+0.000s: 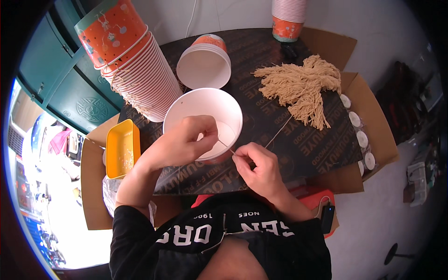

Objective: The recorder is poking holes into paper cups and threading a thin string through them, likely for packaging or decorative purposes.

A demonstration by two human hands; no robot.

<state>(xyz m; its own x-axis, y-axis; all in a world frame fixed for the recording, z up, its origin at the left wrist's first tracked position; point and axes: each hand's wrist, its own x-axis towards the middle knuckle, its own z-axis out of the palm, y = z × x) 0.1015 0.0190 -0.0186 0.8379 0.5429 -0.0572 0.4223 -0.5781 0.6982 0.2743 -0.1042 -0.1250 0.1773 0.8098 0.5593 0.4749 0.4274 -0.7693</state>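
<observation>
A white-lined paper bucket (205, 101) stands at the near edge of the dark table, its mouth facing up. My left hand (184, 142) is over its opening, fingers pinched on a thin beige cord (225, 143) that passes by the rim. Just outside the rim on the right, my right hand (259, 169) is closed on the same cord, thumb against forefinger. From there a strand runs up and right toward a heap of beige cords (301, 86). My left fingers partly hide the bucket's inside, so the cord's end cannot be made out.
A tall leaning stack of orange patterned buckets (140, 74) rises at the left, cords hanging along it. Farther back, more buckets (205, 65) lie tipped. Another stack (288, 23) is at the far edge. A yellow tray (122, 149) and cardboard boxes (373, 121) flank the table (254, 105).
</observation>
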